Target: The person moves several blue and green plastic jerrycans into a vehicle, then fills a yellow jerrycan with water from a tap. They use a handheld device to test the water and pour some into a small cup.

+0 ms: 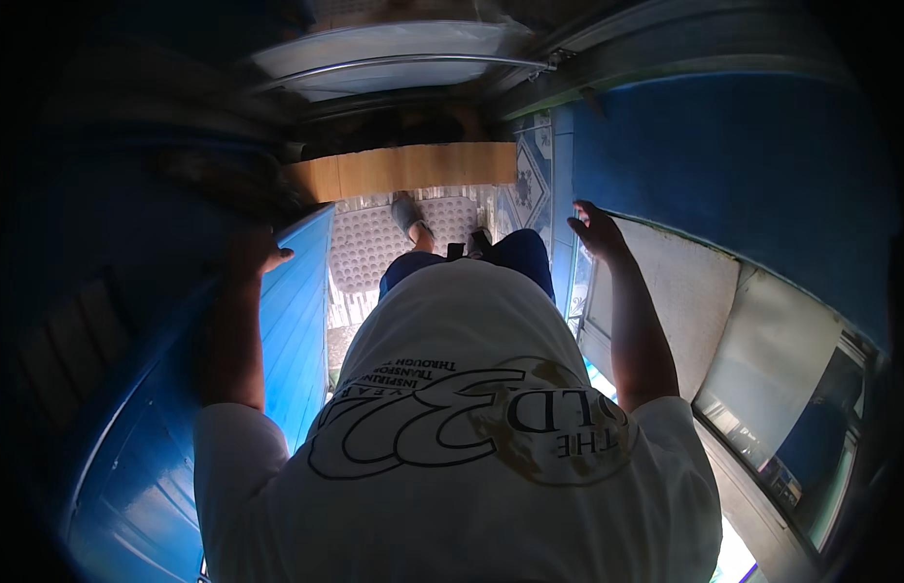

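At the left, my left hand is at the top edge of a blue panelled door. Its thumb shows against the blue surface, while dark shadow hides the other fingers. I cannot tell whether it grips the door. On the other side, my right hand is raised beside a pale window panel, just below the blue wall. Thumb and forefinger stand apart there, with nothing visible between them. Whether that hand touches the frame is unclear.
A light wooden board crosses ahead at the doorway. Under it lies a pale dimpled mat, with my grey shoe on it. Patterned blue-white tiles line the right. A metal rail spans the far end.
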The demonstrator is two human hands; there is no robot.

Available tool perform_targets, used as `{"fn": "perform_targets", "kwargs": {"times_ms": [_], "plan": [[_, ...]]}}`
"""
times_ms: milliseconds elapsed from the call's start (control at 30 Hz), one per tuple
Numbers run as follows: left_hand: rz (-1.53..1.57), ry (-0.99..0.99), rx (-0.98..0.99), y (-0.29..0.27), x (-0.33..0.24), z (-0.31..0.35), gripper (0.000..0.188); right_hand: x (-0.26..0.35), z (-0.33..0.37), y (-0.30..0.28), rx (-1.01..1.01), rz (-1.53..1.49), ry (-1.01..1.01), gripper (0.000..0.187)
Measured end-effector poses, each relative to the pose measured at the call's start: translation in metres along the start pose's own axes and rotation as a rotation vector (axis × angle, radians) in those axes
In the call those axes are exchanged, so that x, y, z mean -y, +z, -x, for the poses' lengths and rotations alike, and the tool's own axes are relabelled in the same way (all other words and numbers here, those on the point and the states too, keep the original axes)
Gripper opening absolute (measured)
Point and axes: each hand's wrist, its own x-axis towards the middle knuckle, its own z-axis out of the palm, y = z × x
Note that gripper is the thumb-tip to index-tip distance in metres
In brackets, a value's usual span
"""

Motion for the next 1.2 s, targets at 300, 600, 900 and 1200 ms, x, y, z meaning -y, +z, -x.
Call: {"fn": "perform_targets", "kwargs": {"times_ms": [300, 600, 900, 1200], "plan": [[0.114, -0.021, 0.008, -0.016, -0.001, 0.002, 0.059, 0.244, -0.073, -0.130, -0.283, 0.128, -0.526, 0.049], [0.187, -0.067, -0.015, -0.008, -0.001, 0.000, 0.049, 0.363, -0.139, -0.222, -0.609, 0.133, -0.767, 0.035], [0.104, -0.143, -0.002, 0.003, -0.004, -0.012, 0.046, 0.363, -0.189, -0.262, -0.537, 0.179, -0.832, 0.029], [0.308, -0.286, -0.090, 0.005, -0.019, -0.011, 0.055, 0.405, -0.298, -0.313, -0.571, 0.420, -1.134, 0.027]]}}
